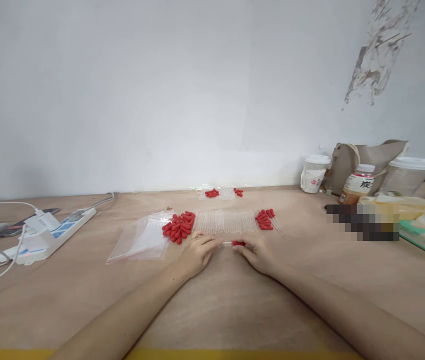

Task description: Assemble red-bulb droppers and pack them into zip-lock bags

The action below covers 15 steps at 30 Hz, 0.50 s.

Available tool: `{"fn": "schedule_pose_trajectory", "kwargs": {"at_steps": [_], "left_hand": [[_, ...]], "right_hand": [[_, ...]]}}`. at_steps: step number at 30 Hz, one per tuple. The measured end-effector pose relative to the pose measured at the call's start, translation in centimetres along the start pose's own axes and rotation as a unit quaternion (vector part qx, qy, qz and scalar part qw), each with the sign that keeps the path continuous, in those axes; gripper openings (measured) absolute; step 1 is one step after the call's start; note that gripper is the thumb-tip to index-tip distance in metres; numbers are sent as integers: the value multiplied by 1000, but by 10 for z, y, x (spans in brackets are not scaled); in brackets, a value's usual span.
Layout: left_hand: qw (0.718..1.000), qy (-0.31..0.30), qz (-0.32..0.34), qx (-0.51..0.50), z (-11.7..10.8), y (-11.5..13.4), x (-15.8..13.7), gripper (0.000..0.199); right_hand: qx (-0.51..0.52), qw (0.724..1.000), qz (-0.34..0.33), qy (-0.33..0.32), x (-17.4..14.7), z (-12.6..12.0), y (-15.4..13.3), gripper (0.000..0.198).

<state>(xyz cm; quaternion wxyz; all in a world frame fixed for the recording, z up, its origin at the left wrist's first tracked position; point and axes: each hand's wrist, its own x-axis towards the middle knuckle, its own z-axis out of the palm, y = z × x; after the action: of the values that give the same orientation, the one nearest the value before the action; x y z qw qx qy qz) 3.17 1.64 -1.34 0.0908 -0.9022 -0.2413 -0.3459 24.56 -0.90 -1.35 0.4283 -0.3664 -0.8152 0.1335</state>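
Between my hands lies a thin clear dropper tube [227, 243], level and running left to right. My left hand [198, 253] pinches its left end. Closed on a red rubber bulb [238, 243] at the tube's other end is my right hand [259, 253]; the bulb meets the tube there, though how far it is pushed on is hidden. Just beyond the hands a row of clear tubes [223, 221] lies side by side. A pile of loose red bulbs [178, 227] is at its left. To its right are several droppers with red bulbs [265, 219] fitted on tubes.
Clear plastic bags [139, 240] lie left of the pile. A power strip [55, 235] with cables is farther left. By the wall sit more bulbs and tubes [227, 193]. At right stand a paper cup [313, 175], a bottle [358, 185], a bag [347, 160] and a lidded tub [407, 177].
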Motion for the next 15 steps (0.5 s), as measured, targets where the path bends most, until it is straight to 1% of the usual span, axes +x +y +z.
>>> {"fn": "schedule_pose_trajectory", "kwargs": {"at_steps": [3, 6, 15], "left_hand": [[1000, -3, 6, -8, -1, 1, 0, 29], [1000, -4, 11, 1, -3, 2, -1, 29], [998, -12, 50, 41, -7, 6, 1, 27]], "right_hand": [[13, 1000, -6, 1, -1, 0, 0, 16], [6, 1000, -27, 16, -2, 0, 1, 15], [-72, 992, -91, 39, -4, 2, 8, 15]]}}
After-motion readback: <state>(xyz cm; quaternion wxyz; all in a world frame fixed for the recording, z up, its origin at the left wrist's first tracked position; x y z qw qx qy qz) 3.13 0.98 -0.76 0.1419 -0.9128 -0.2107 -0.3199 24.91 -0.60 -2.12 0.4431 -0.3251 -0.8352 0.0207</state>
